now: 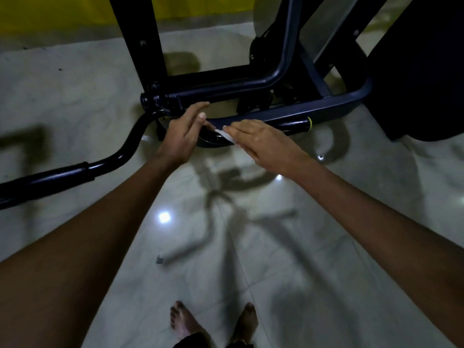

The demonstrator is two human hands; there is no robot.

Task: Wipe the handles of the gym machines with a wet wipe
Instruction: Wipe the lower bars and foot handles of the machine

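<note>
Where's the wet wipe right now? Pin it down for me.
In the head view the wet wipe sits near centre, under the fingers of the right hand, beside the left hand, against the machine's dark handle bar.

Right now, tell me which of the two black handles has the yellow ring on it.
The right-hand handle, just past the right hand holding the wipe. The long bent handle on the left shows no ring.
</note>
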